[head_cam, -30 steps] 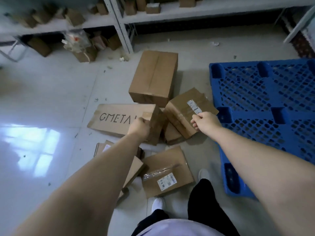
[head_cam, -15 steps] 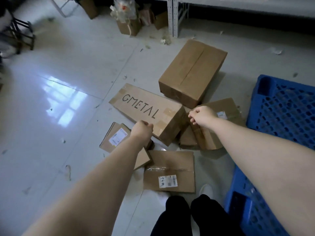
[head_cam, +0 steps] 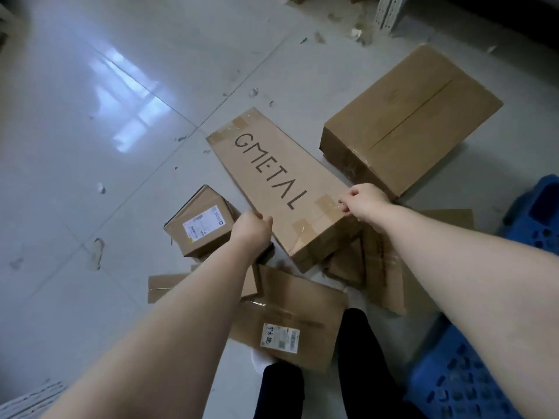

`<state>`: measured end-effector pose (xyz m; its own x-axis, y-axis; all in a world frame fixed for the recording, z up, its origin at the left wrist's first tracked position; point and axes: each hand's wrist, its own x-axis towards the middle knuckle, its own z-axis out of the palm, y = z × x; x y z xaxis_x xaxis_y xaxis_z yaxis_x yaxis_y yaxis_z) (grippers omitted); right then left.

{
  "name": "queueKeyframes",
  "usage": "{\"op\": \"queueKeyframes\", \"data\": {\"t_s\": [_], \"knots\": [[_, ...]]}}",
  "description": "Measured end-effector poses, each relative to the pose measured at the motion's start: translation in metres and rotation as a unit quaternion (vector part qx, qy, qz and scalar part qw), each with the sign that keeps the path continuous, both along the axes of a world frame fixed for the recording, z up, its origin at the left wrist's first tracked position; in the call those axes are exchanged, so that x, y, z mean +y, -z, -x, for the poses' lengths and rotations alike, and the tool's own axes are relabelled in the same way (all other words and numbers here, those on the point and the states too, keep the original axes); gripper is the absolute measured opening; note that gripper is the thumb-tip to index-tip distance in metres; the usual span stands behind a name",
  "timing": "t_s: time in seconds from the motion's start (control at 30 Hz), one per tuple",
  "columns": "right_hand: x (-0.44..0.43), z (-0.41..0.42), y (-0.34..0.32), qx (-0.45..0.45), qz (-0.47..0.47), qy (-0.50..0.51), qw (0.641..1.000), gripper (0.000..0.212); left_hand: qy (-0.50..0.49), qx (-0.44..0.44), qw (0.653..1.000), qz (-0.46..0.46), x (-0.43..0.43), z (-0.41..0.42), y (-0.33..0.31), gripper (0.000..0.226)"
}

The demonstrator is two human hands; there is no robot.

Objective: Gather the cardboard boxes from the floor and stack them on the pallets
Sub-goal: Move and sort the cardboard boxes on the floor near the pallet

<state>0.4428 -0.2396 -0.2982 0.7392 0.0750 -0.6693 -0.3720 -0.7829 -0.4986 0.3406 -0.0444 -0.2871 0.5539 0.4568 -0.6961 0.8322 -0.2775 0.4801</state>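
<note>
Head view: the long GMETAL box lies mid-floor, its long axis running from 11 o'clock down to 5 o'clock, near end toward you. Your left hand clasps its 9 o'clock edge, your right hand pinches its 3 o'clock corner, fingers closed on cardboard. The blue pallet waits at 4 o'clock, so swing right.
</note>
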Motion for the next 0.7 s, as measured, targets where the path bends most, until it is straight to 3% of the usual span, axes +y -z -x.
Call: {"op": "queueKeyframes", "data": {"t_s": [0.5, 0.7], "knots": [[0.025, -0.105, 0.144, -0.026, 0.078, -0.127, 0.989, 0.021, -0.063, 0.077, 0.993, -0.064, -0.01, -0.072, 0.163, 0.044], [0.033, -0.139, 0.194, -0.074, 0.155, -0.164, 0.971, 0.048, -0.135, 0.111, 0.982, -0.07, 0.009, -0.087, 0.222, 0.059]]}}
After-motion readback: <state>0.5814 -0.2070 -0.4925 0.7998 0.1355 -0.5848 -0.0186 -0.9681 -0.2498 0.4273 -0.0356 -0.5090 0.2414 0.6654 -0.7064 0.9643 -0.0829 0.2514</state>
